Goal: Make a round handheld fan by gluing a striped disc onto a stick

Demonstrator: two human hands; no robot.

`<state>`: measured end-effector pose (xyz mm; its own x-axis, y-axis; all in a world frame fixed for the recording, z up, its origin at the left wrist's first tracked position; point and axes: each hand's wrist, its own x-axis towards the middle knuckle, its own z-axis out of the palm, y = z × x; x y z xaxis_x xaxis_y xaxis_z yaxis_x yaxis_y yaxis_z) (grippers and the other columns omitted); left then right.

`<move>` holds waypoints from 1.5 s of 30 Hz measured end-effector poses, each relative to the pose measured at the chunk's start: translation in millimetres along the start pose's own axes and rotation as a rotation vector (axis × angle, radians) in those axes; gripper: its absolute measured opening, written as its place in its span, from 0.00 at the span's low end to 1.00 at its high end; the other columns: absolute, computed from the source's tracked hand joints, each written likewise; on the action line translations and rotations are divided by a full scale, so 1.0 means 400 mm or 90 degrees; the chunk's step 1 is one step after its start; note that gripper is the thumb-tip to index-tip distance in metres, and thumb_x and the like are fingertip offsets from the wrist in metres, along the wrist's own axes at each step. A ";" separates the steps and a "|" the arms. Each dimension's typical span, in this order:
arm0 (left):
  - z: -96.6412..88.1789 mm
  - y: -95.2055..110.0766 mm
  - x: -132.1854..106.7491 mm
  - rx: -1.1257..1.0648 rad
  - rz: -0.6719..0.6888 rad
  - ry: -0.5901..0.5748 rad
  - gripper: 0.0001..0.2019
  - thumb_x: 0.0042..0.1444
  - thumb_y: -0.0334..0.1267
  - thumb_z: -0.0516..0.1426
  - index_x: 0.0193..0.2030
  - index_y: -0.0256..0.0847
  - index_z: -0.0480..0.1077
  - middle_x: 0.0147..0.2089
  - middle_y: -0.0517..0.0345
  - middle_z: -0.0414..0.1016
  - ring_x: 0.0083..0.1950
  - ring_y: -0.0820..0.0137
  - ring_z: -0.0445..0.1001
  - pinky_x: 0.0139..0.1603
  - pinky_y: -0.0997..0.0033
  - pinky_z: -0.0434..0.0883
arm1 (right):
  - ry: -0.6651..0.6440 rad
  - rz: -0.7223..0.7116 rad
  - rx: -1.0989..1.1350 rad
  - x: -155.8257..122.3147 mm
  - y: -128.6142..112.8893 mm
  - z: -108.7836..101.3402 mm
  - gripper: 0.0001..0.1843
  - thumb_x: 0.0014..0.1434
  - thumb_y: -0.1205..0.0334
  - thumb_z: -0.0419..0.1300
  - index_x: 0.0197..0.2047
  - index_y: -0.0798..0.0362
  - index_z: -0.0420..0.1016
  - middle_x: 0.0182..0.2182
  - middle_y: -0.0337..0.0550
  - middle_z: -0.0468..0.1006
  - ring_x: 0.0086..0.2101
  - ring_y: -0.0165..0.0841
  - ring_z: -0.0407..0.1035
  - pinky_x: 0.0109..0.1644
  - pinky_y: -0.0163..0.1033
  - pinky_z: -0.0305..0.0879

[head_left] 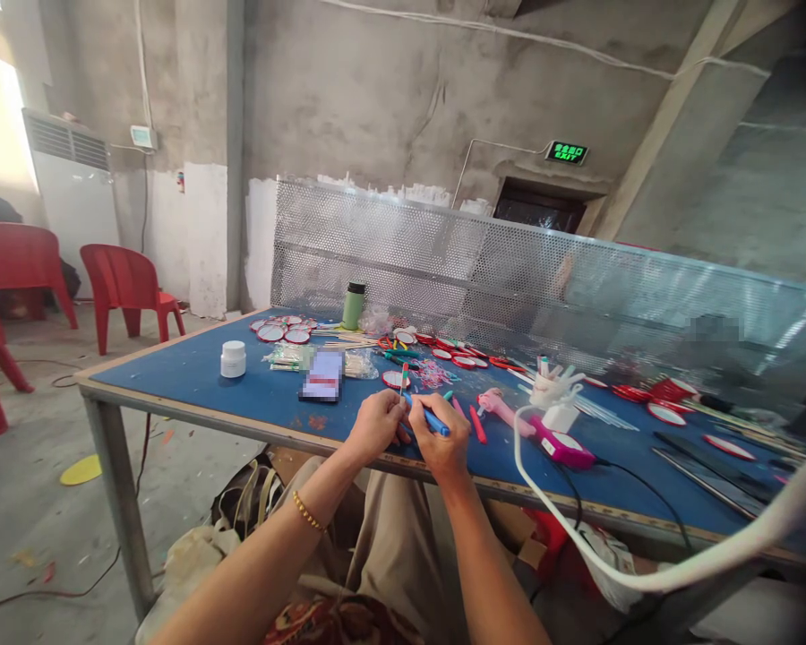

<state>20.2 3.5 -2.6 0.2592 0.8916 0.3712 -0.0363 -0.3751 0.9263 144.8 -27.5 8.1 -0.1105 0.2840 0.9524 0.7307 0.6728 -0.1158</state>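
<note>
My right hand (441,441) is closed around a blue marker pen (435,421), its front end pointing at my left hand. Pinched in my left hand (378,423) is a thin upright stick (404,376) with red, green and white bands near its top. Both hands meet over the front edge of the blue table (242,408), fingers nearly touching. Just behind them lies a round red-rimmed disc (395,380). Red and pink pens (476,424) lie right of my right hand. A phone (322,375) with a lit screen rests left of my hands.
A white jar (233,359) stands at the left, with a green bottle (354,306) farther back. Several red-rimmed discs (271,333) lie about. At the right are a pink-purple device (564,448) with a cable and a white curved arm (618,578). Perforated metal panels (390,251) border the back.
</note>
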 end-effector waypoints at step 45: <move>0.000 -0.004 0.002 0.014 0.011 -0.003 0.09 0.60 0.36 0.52 0.28 0.39 0.63 0.18 0.63 0.70 0.19 0.73 0.74 0.17 0.82 0.65 | 0.000 0.001 -0.017 0.003 -0.003 0.000 0.11 0.67 0.64 0.53 0.34 0.51 0.74 0.27 0.41 0.78 0.29 0.31 0.73 0.36 0.35 0.68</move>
<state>20.6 4.7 -3.8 0.2629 0.8842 0.3861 -0.0188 -0.3954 0.9183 143.8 -28.1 9.5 -0.1102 0.2852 0.9521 0.7483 0.6543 -0.1094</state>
